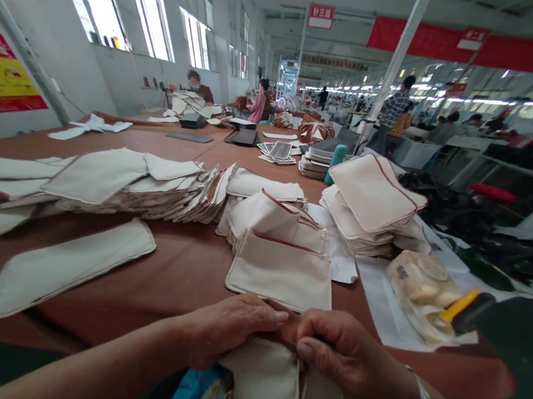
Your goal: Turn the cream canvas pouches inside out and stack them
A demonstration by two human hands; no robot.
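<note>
Hands meet at the near edge of the brown table, and I watch them from far. My left hand lies with its fingers pressed together, flat on the top edge of the cream fabric piece, which hangs from the table edge down toward my lap. My right hand pinches the same edge between thumb and curled fingers, touching the left fingertips.

To do this well, I think both hands should keep the edge tight and even, so the seam stays straight and the cloth does not slip down.

Now I count. One flat pouch lies just beyond my hands, and one long strip lies to the left. Behind them I see one fanned row of pieces and one tilted stack of pouches; the pieces inside are too many to count surely. One plastic packet rests on white paper at the right, with one yellow-handled tool touching it. One teal bottle stands farther back.
</note>
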